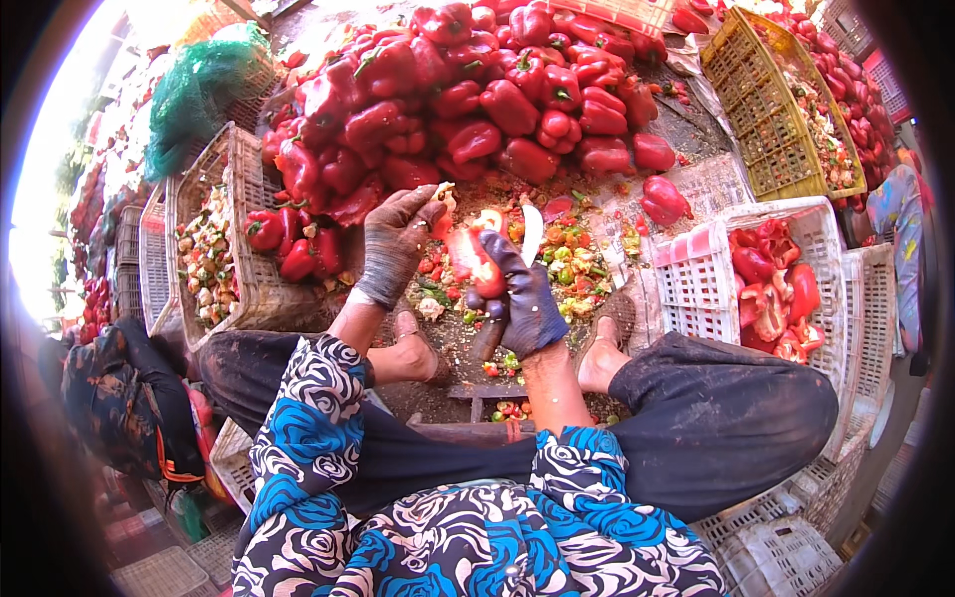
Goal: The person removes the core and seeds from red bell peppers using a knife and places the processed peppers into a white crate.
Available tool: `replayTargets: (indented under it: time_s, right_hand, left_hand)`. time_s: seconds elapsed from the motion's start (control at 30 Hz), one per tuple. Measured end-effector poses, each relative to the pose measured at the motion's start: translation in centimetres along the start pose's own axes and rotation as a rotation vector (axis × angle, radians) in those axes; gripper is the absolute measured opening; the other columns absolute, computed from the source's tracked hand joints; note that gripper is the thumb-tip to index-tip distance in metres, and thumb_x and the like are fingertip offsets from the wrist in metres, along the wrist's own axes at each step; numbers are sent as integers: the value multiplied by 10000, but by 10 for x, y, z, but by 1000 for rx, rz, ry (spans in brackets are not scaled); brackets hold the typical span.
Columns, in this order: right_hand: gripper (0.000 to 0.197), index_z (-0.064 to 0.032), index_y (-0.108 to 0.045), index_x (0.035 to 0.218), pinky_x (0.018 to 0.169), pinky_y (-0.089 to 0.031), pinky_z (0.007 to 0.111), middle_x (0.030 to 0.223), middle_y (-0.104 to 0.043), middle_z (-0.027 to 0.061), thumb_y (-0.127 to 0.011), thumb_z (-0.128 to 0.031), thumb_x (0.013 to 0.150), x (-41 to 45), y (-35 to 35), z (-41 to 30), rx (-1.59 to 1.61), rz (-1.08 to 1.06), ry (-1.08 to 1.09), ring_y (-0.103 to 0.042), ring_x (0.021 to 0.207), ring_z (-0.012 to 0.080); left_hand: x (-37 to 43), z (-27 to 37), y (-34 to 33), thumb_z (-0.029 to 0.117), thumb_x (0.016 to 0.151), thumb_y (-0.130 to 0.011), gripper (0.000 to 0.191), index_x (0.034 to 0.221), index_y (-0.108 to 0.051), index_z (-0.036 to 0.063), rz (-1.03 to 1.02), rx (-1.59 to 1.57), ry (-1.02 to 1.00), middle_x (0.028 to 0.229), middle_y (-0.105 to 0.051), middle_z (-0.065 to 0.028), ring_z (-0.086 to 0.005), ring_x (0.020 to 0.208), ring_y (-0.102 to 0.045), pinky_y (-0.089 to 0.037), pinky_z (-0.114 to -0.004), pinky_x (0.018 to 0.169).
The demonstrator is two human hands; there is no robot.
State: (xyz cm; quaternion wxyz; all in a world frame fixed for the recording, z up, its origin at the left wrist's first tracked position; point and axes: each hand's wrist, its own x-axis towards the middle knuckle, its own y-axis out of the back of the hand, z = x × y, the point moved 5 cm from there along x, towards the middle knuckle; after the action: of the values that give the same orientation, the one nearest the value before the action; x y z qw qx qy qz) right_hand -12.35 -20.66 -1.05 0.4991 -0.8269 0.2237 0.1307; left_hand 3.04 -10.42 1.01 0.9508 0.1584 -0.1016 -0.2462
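My right hand [522, 298], in a dark blue and purple glove, holds a knife with a curved pale blade [532, 233] and a dark handle. The same hand also grips a cut-open red bell pepper [474, 257], its pale inside facing up. To its left, my left hand [399, 239], in a stained grey glove, pinches a pepper core [444, 200] with a bit of red flesh, beside the pepper. Beyond both hands rises a large heap of whole red bell peppers [477, 112]. Pepper scraps and seeds [571, 265] cover the ground under the hands.
A crate of cores and scraps [246, 246] stands at left, near a green net [205, 93]. At right, a white plastic crate [697, 287] holds opened peppers [776, 291]; behind it leans a yellow crate [768, 112] with scraps. A single pepper [664, 201] lies between heap and white crate.
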Motion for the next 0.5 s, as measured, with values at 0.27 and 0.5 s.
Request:
replayTargets:
  time_s: [0.27, 0.5]
  right_hand:
    - [336, -83, -507, 1207, 467, -420, 217, 950, -599, 60, -531, -304, 955, -49, -11, -119, 915, -774, 333, -526, 594, 99]
    - [360, -130, -555, 1247, 415, -366, 184, 1040, -647, 95, -526, -351, 964, -20, 36, -86, 474, -373, 228, -622, 702, 100]
  left_hand:
    - [5, -24, 49, 186, 929, -635, 285, 1133, -652, -12, -60, -242, 405, 985, -681, -43, -84, 820, -636, -509, -219, 691]
    - [-17, -5, 9, 332, 938, -607, 445, 1214, -579, -16, -191, -494, 408, 1063, -667, -93, -174, 973, -651, -552, -333, 862]
